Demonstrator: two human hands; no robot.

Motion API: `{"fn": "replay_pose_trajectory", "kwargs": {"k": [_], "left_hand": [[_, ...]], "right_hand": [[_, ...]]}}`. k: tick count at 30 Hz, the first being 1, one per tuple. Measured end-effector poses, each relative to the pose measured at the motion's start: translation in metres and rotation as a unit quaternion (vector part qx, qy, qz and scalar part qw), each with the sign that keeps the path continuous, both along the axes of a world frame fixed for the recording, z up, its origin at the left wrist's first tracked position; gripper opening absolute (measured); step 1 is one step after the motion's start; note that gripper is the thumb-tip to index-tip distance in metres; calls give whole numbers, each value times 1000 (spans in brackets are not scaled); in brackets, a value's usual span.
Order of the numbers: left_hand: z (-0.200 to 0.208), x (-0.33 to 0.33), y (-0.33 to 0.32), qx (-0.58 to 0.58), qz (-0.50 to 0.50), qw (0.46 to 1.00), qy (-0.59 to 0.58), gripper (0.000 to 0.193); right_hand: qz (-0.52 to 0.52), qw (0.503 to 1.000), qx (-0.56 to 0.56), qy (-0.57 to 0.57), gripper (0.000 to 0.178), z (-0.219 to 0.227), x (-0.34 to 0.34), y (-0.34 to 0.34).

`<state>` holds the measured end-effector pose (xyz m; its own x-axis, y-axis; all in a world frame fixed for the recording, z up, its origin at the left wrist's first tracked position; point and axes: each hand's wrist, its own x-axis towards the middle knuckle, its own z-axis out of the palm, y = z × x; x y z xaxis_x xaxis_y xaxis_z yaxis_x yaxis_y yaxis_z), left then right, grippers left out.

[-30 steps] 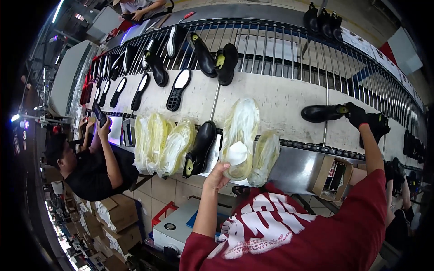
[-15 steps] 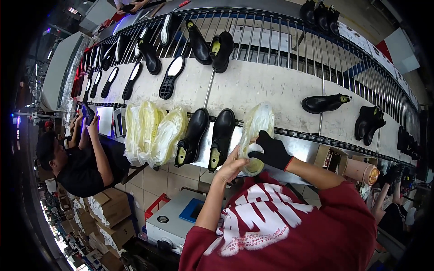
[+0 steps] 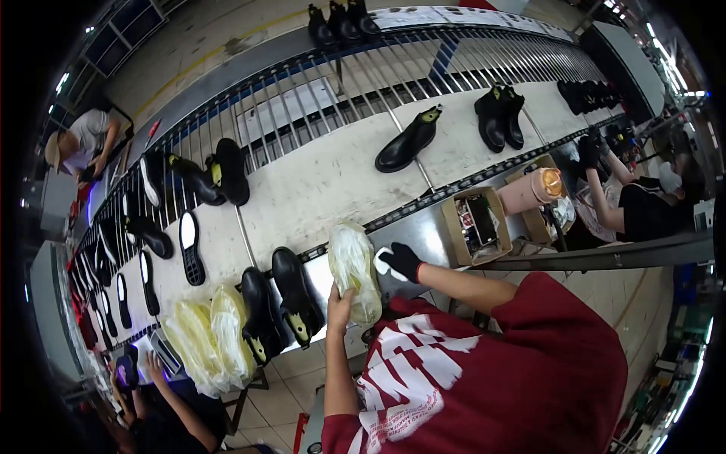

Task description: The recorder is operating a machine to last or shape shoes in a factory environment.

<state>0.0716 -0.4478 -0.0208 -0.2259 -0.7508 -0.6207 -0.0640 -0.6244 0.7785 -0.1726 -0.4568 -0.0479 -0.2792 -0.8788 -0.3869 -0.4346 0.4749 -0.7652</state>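
My bare left hand [image 3: 340, 306] grips the near part of a shoe sole in clear plastic [image 3: 352, 261], yellowish and shoe-shaped, with its far end over the bench edge. To the right of it is my right hand [image 3: 402, 263] in a black glove, closed on a small white pad [image 3: 383, 265] and apart from the sole. Left of my left hand lie two black ankle boots with yellow-green linings, the nearer-to-me boot [image 3: 293, 287] and another boot [image 3: 262, 314]. Beyond them are several plastic-wrapped yellowish soles [image 3: 227, 333].
A pale conveyor [image 3: 318, 178] crosses ahead, carrying a single boot [image 3: 408, 142], a pair of boots [image 3: 499, 121] and bare soles [image 3: 190, 246]. A cardboard box [image 3: 476, 223] and a pink cylinder [image 3: 529, 189] stand on the right. Other people work at the far left, near left and right.
My view has swung to the right. My gloved right hand has left the wrapped sole, moved right and now shows a white pad. My left hand still holds the sole.
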Motion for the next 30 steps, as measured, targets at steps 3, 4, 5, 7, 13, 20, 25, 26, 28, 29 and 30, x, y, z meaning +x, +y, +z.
{"fn": "replay_pose_trajectory", "kwargs": {"k": [3, 4, 5, 7, 13, 20, 25, 26, 28, 29, 30], "left_hand": [[-17, -11, -4, 0, -46, 991, 125, 60], [-23, -15, -6, -20, -62, 994, 89, 60], [-26, -16, -8, -5, -76, 995, 65, 59], [-21, -22, -12, -1, -106, 994, 0, 68], [89, -25, 22, -314, 41, 915, -248, 53], [135, 188, 51, -236, 294, 803, -462, 78], [71, 250, 87, -145, 207, 934, -253, 108], [55, 251, 86, -158, 195, 937, -243, 104], [32, 255, 82, -163, 216, 940, -206, 91], [24, 257, 80, -170, 240, 944, -151, 83], [18, 256, 82, -252, 235, 908, -238, 70]], "right_hand": [[-22, 996, -7, -85, 43, -35, 19, 41], [10, 996, -35, -81, 31, -42, 15, 45], [-89, 953, 18, -289, 30, -49, 15, 45], [-112, 951, 49, -285, 44, -55, 2, 45], [17, 998, -24, -64, 40, -73, -21, 25], [-18, 998, -14, -51, 24, -87, -36, 8], [36, 998, 14, -56, 32, -40, -16, 8], [48, 993, -53, -94, 46, -33, -2, 15], [54, 998, -19, -30, 63, -24, 19, 22], [33, 997, -59, -46, 68, -25, 29, 22], [-20, 999, -32, -17, 67, -29, 32, 23]]}}
